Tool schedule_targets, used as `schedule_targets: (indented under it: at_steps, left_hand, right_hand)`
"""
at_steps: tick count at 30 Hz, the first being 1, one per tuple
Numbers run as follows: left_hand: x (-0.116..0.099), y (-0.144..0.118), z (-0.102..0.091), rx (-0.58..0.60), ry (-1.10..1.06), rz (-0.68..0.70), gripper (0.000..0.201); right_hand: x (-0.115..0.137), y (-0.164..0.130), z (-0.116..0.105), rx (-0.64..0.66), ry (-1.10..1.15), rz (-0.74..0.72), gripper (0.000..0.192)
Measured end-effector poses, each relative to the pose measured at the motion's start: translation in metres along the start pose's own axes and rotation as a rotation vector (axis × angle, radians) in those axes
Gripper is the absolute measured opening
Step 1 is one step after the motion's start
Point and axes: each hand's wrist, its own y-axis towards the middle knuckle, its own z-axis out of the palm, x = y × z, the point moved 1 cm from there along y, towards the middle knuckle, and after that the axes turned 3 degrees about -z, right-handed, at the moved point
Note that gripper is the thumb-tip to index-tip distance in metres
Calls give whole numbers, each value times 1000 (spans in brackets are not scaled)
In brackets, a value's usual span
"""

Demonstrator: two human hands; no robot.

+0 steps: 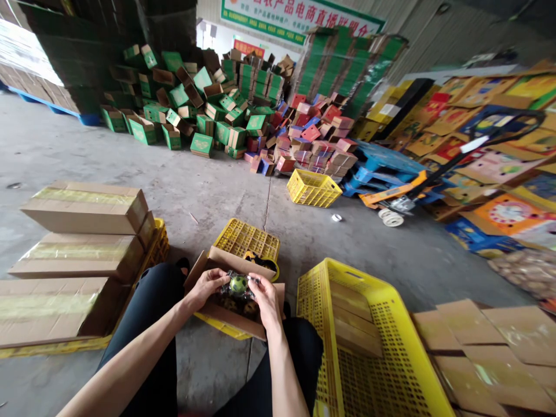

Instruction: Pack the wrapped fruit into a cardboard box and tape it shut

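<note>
Between both hands is a plastic-wrapped green fruit [238, 284] with dark patches; its exact kind is unclear. My left hand [208, 288] pinches one end of the clear wrap, and my right hand [266, 296] grips the other end. Both are closed, just above an open cardboard box [232, 319] between my knees. More dark and yellowish items lie inside, partly hidden by the hands and the held fruit. Under the box shows a yellow crate [221, 328]. Behind its raised flap, a black-and-yellow object [263, 262] rests by another yellow plastic crate [247, 237].
Taped cartons [82, 255] are stacked at left. At right stand a large yellow crate [391, 301] holding flat cardboard, and more cartons [495, 353]. Farther off are a small yellow crate [313, 188], a pallet jack [408, 191] and heaped green boxes [202, 143].
</note>
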Motion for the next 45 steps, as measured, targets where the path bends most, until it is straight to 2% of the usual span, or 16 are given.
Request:
schedule_targets:
  at_steps: [6,13,16,27,33,38,45]
  left_hand:
    - [0,-1,2,34,-46,-59,48]
    - [0,-7,7,220,-17,-95,56]
    - [-1,-8,7,252,19,-91,57]
    - [0,-4,4,204,64,-94,58]
    - [4,0,2,142,42,-95,61]
    - [5,1,0,134,41,-93,63]
    - [3,0,1,153,20,-109,62]
  right_hand:
    - [-2,1,-1,-5,-25,-4,58]
    - [-7,3,-2,20,-7,-10,58]
    - [-8,3,-1,22,-4,-11,57]
    - [6,-3,4,45,29,38,61]
    - [7,-5,5,100,47,25,73]
    - [1,-7,3,165,83,49,86]
    - [-5,-4,1,153,46,-43,79]
